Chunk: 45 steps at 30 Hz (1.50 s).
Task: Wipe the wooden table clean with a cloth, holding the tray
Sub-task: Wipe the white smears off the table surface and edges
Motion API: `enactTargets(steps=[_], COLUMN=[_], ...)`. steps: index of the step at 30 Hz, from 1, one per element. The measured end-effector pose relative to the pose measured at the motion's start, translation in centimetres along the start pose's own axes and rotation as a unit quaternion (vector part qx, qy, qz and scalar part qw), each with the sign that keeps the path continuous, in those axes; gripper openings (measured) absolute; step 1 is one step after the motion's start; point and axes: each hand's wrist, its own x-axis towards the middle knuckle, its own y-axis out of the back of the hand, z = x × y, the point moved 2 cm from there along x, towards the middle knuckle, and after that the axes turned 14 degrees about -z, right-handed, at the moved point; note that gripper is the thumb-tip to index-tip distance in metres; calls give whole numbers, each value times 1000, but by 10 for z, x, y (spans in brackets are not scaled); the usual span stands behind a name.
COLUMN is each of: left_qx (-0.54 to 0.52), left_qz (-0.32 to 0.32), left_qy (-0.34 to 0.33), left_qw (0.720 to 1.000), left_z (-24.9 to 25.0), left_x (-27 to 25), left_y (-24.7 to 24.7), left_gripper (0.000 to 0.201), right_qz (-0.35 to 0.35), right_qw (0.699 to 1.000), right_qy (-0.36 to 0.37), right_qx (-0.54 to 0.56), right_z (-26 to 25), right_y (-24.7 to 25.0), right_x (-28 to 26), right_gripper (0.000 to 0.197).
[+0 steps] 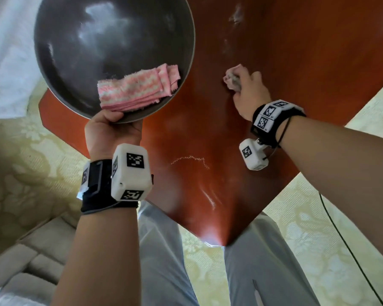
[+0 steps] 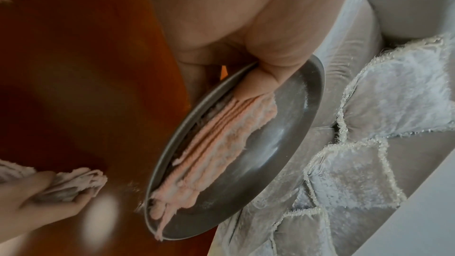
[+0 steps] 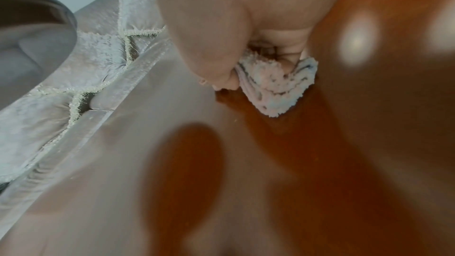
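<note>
A round dark metal tray (image 1: 75, 51) is lifted over the left part of the reddish wooden table (image 1: 208, 151). My left hand (image 1: 111, 129) grips its near rim, thumb inside the tray (image 2: 283, 143) against a folded pink and white cloth (image 1: 139, 87) that lies in it, the same cloth (image 2: 216, 155) seen edge-on in the left wrist view. My right hand (image 1: 248, 91) grips a bunched pale cloth (image 1: 232, 77) and presses it on the table to the right of the tray. In the right wrist view the fingers curl round this cloth (image 3: 275, 90).
White dusty smears (image 1: 234, 16) mark the far tabletop, and a thin white arc (image 1: 190, 159) lies nearer me. A grey sofa with a white textured throw (image 2: 369, 124) stands left of the table. A pale patterned floor (image 1: 318, 217) surrounds the table; a black cable (image 1: 349, 250) trails at right.
</note>
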Motion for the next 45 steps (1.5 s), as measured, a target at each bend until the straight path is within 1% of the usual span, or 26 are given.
enactTargets(steps=[3,5,8,11,13,15,19,22,24,26,28,29,33,37,41,45], left_qx=[24,31,50,55,68,124,195,228,239,256,272,279,292,296,305,324], left_qz=[-1,-6,-21,-46,-56,-59,-85,-99,-108,-103,-104,-112,-142,-160,-171,-176], left_qy=[38,55,87,132,153,159,167,184,199,210,214,218,263,294,307,304], left_qw=[999,998,995,989,984,978,963,951,944,938,932,929,909,895,885,878], left_z=[19,37,65,93,106,114,113,103,92,78,64,56,23,2,-9,-10], left_x=[9,15,26,33,34,33,26,17,8,0,-10,-17,-51,-95,-133,-151], left_y=[6,11,16,20,22,20,16,14,13,13,16,17,25,39,55,70], left_gripper=[49,54,65,68,59,51,49,46,43,39,38,38,33,42,44,50], right_qz=[-6,-6,-1,-3,2,7,14,25,59,118,161,176,216,246,266,281], right_qw=[1000,1000,1000,1000,999,999,997,995,991,983,971,963,922,874,824,777], right_qy=[17,20,-4,-19,-22,-22,-11,-20,-32,-23,-12,-17,-86,-157,-219,-276], right_qx=[-10,-12,-10,6,23,41,74,94,116,139,178,201,311,388,450,491], right_z=[-23,-39,-59,-78,-89,-99,-117,-126,-128,-132,-133,-131,-100,-67,-36,-8], right_y=[-19,-35,-60,-89,-107,-124,-159,-172,-172,-173,-177,-180,-196,-228,-270,-306], right_x=[-3,-7,-17,-32,-43,-54,-75,-84,-94,-109,-128,-138,-192,-255,-301,-324], right_gripper=[51,52,56,58,57,55,52,55,58,58,54,53,56,54,47,38])
